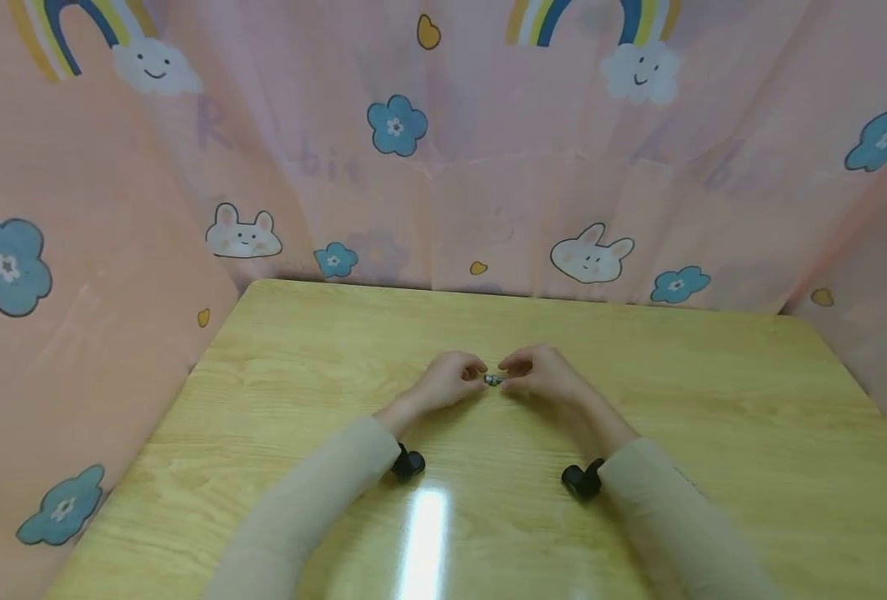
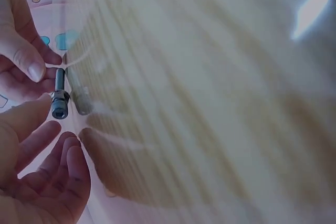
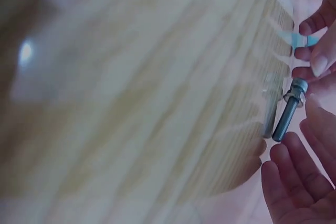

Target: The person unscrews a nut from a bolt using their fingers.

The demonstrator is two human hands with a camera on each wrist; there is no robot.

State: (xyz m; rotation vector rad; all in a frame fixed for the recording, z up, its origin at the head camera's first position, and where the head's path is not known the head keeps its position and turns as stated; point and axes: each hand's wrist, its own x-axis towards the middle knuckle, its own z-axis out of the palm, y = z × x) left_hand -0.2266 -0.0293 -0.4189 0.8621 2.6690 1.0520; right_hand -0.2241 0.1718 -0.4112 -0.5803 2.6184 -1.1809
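A small metal bolt (image 1: 493, 380) with a round socket head and a nut or washers close under it is between my two hands. My left hand (image 1: 447, 381) holds the head end, thumb and forefinger around it. At the shank end, my right hand (image 1: 541, 372) has its thumb and forefinger bent around the bolt. In the left wrist view the bolt (image 2: 59, 95) points its head toward the left fingers. The right wrist view shows the bolt's threaded shank (image 3: 284, 123) near the right fingertips. Exact finger contact is partly hidden.
The pale wooden table (image 1: 323, 333) has a glossy top, with a bright light reflection near its front. A pink patterned curtain (image 1: 481, 208) hangs behind and beside it. Black wrist cameras (image 1: 583, 481) sit below both wrists.
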